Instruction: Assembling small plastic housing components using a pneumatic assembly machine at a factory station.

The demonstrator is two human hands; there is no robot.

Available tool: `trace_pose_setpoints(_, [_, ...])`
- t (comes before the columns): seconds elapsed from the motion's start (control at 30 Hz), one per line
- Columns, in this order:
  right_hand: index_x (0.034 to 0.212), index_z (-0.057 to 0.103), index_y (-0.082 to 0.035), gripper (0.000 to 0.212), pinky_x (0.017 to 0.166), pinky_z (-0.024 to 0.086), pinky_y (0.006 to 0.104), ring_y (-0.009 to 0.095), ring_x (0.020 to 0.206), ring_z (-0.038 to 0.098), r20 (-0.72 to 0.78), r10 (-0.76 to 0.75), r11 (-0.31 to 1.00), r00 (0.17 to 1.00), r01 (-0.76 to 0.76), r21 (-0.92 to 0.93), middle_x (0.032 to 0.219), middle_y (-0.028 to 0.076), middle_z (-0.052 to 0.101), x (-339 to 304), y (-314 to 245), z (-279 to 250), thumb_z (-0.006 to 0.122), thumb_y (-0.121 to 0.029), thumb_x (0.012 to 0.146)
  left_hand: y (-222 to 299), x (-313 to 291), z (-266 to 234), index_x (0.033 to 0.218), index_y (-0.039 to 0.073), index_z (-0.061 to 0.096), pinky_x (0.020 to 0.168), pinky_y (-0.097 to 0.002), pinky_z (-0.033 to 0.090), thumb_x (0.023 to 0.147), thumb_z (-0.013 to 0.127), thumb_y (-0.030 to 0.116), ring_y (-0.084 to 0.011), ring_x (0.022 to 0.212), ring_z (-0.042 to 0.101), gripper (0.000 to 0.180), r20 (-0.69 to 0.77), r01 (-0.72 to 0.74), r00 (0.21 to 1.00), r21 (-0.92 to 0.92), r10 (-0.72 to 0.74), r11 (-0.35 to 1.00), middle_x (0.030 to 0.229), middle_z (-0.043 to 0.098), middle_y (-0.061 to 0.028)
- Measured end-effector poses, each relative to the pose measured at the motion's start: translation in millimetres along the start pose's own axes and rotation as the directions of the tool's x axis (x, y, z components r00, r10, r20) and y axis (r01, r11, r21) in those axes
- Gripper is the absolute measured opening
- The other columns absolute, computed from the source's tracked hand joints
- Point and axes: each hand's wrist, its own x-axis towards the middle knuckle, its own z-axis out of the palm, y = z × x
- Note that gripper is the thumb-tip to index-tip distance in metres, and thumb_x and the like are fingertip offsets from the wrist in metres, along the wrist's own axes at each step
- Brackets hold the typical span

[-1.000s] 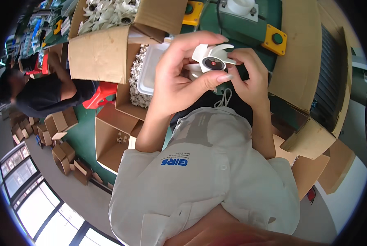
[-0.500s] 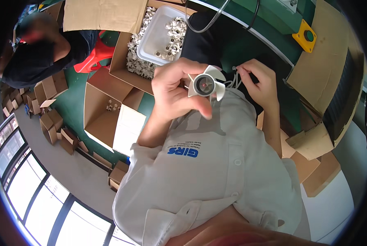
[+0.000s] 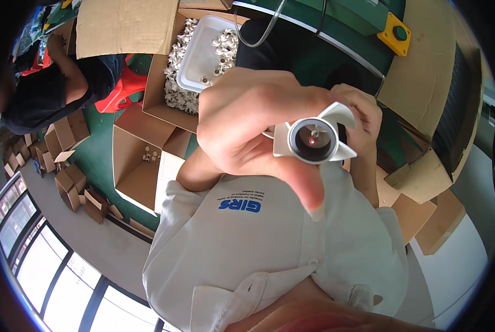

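Observation:
Close to the camera, my left hand [image 3: 253, 122] grips a small white fan impeller [image 3: 314, 140] between thumb and fingers. The impeller's blades spread from a round hub with a dark inner ring, and its open end faces up, with a small red spot deep inside. Just behind it is my right hand [image 3: 364, 113], its fingers curled. The impeller and left hand partly cover that hand, so whatever it pinches cannot be made out.
At upper left, a cardboard box [image 3: 156, 99] of white impellers carries a grey-white plastic tray [image 3: 195, 66] with more. An open box [image 3: 134, 171] below contains a few. A yellow button box [image 3: 393, 34] stands upper right. Another person [image 3: 53, 97] sits at far left.
My left hand has brought the impeller nearer the camera and to the right. The right hand, earlier apart with a pinched grip, is now partly behind the impeller.

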Motion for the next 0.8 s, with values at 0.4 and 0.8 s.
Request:
trace_pose_setpoints(0.4, [0.091,0.067,0.002,0.017,0.062,0.041,0.0207,0.011,0.064,0.051,0.297,0.172,0.931,0.939,-0.253,0.264,0.075,0.007,0.063,22.2,5.0,8.5,0.055,-0.011,0.090,-8.9,-34.6,14.7,0.108,0.006,0.066,0.053,-0.0226,0.042,0.075,0.081,0.041,-0.0120,0.059,0.053,0.051,0.009,0.325,0.924,0.504,-0.381,0.800,0.065,0.056,-0.0005])
trace_pose_setpoints(0.8, [0.093,0.065,0.002,0.021,0.064,0.042,0.0190,0.009,0.066,0.051,0.050,0.645,0.760,0.762,-0.647,0.061,0.075,0.005,0.063,10.4,66.9,5.8,0.058,-0.017,0.096,-72.3,-176.2,-1.9,0.132,-0.003,0.050,0.073,-0.0268,0.053,0.088,0.063,-0.001,-0.0224,0.091,0.066,0.047,-0.092,0.639,0.159,-0.750,-0.983,0.173,0.107,0.062,-0.0134])
